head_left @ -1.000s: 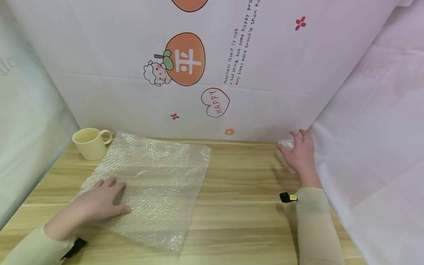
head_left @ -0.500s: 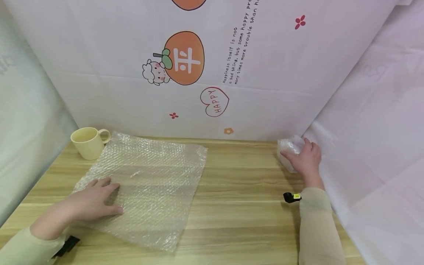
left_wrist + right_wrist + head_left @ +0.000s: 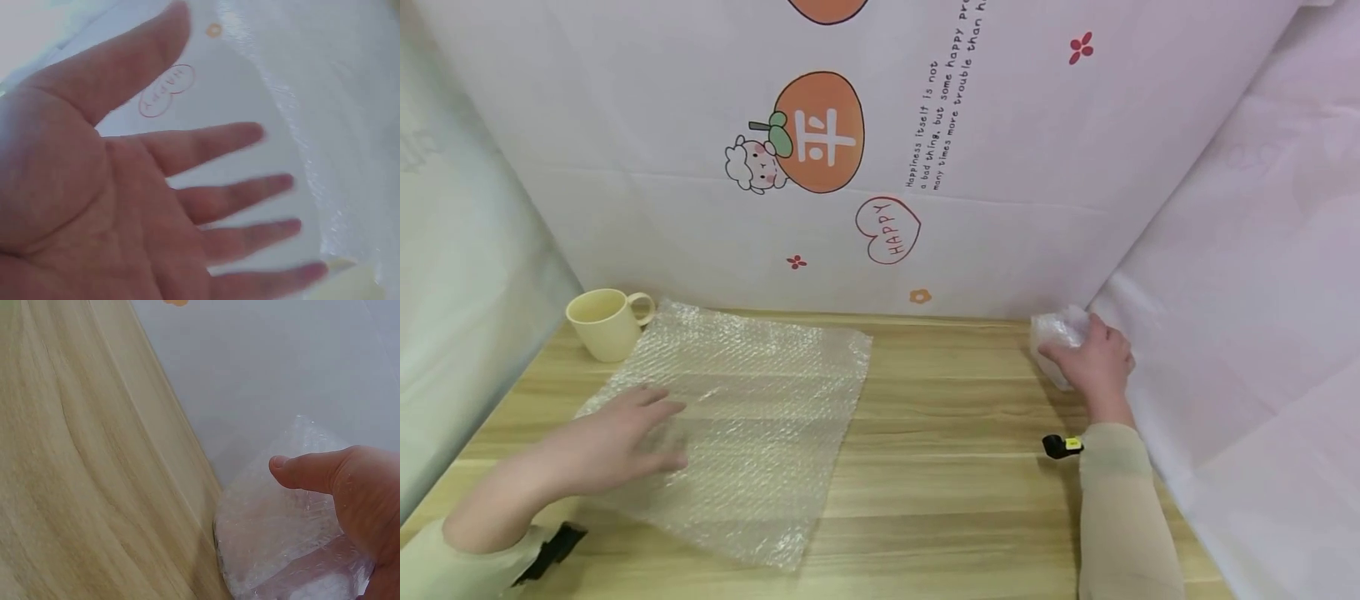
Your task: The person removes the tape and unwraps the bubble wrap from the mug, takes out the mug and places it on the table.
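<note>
A sheet of clear bubble wrap (image 3: 760, 433) lies flat on the left half of the wooden table. Over its left part hovers my left hand (image 3: 602, 446), slightly blurred; the left wrist view shows its palm and spread, straight fingers, with nothing in them. At the back right corner stands a bundle (image 3: 1060, 329) in bubble wrap, its contents not recognisable. My right hand (image 3: 1096, 367) grips it from the right, with the thumb (image 3: 306, 470) across the near side in the right wrist view. Its other fingers curl round the far side, partly hidden.
A pale yellow mug (image 3: 606, 329) stands at the back left, its handle beside the sheet's corner. White printed cloth (image 3: 1000, 233) rises along the table's back edge, and more cloth (image 3: 1247, 333) hangs close at the right of my right hand.
My right hand has drawn back toward the right side of the bundle, uncovering more of it, then stayed there. My left hand has shifted slightly left and lifted from the sheet.
</note>
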The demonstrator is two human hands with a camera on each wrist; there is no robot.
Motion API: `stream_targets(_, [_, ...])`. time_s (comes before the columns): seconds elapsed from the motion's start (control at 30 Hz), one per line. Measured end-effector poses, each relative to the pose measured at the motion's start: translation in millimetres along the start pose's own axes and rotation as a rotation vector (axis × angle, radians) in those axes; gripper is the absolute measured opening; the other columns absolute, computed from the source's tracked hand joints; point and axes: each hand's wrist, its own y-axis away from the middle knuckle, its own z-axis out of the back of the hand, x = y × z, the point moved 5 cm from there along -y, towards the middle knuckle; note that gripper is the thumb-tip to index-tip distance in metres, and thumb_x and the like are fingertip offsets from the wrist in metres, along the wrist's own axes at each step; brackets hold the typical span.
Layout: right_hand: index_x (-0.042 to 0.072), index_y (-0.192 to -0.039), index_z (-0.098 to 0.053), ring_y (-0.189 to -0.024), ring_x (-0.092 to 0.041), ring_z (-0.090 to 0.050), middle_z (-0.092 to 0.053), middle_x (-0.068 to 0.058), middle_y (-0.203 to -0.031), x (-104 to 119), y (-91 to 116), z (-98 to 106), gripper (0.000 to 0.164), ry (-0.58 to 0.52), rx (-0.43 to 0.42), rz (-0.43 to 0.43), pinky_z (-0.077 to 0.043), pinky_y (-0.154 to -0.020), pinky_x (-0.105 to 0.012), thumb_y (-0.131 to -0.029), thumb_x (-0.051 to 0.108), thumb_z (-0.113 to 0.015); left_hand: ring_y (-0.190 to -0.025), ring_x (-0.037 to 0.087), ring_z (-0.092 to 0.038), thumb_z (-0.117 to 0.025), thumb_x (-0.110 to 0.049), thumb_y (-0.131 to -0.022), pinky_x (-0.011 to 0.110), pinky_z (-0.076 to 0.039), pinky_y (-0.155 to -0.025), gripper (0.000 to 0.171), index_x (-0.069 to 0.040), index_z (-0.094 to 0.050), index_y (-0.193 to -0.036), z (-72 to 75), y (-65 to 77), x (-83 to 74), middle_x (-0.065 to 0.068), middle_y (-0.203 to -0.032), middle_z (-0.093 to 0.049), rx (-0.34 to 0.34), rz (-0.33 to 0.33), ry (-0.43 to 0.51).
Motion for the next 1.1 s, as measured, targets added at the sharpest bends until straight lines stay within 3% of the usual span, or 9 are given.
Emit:
stream_targets(0.13, [0.0, -0.176, -0.016, -0.153, -0.066, -0.021, -0.023, -0.046, -0.168, 3, 1, 0, 0.127, 0.005, -0.009, -0.004, -0.013, -0.122, -0.084, -0.091, 0.071, -0.081, -0.139, 0.059, -0.056, -0.082, -0.052, -0.1, 0.076, -0.048, -0.111, 0.076, 0.004, -0.064, -0.149, 16.2, -13.6, -19.4, 0.034, -0.151, -0.06, -0.067, -0.062, 0.0])
stream_targets(0.3, [-0.001, -0.174, -0.024, -0.151, -0.067, -0.026, -0.03, -0.045, -0.166, 16, 2, -4, 0.126, -0.004, -0.006, 0.027, -0.018, -0.12, -0.084, -0.089, 0.071, -0.083, -0.141, 0.051, -0.058, -0.081, -0.052, -0.101, 0.07, -0.049, -0.113, 0.073, 0.001, -0.065, -0.149, 30.5, -29.4, -42.2, 0.026, -0.151, -0.063, -0.084, -0.099, -0.002])
stream_targets(0.6, [0.001, -0.17, -0.037, -0.15, -0.059, -0.041, -0.045, -0.037, -0.163, 85, 16, -34, 0.118, -0.081, 0.065, 0.181, -0.033, -0.122, -0.075, -0.086, 0.065, -0.089, -0.141, 0.043, -0.061, -0.081, -0.046, -0.102, 0.064, -0.049, -0.117, 0.073, 0.0, -0.059, -0.156, 42.4, -53.4, -84.4, 0.019, -0.152, -0.064, -0.065, -0.15, -0.022])
stream_targets(0.8, [0.0, -0.167, -0.045, -0.149, -0.052, -0.046, -0.052, -0.03, -0.161, 142, 40, -52, 0.113, -0.094, 0.14, 0.33, -0.037, -0.124, -0.07, -0.083, 0.059, -0.094, -0.144, 0.044, -0.059, -0.08, -0.045, -0.103, 0.063, -0.048, -0.119, 0.077, 0.001, -0.056, -0.159, 33.5, -76.5, -102.7, 0.023, -0.156, -0.061, -0.026, -0.163, -0.021])
stream_targets(0.9, [0.001, -0.164, -0.049, -0.145, -0.048, -0.051, -0.058, -0.027, -0.157, 166, 55, -60, 0.11, -0.098, 0.166, 0.4, -0.041, -0.122, -0.068, -0.081, 0.056, -0.097, -0.145, 0.045, -0.058, -0.081, -0.043, -0.102, 0.062, -0.047, -0.121, 0.079, 0.003, -0.053, -0.161, 20.9, -88.0, -108.9, 0.025, -0.158, -0.059, 0.02, -0.172, -0.002])
stream_targets(1.1, [0.008, -0.163, -0.054, -0.143, -0.042, -0.055, -0.062, -0.018, -0.155, 200, 85, -76, 0.108, -0.097, 0.241, 0.522, -0.043, -0.121, -0.064, -0.077, 0.053, -0.101, -0.153, 0.047, -0.049, -0.081, -0.044, -0.103, 0.061, -0.042, -0.126, 0.097, 0.004, -0.032, -0.171, -6.4, -107.7, -117.2, 0.029, -0.167, -0.047, 0.084, -0.175, 0.015])
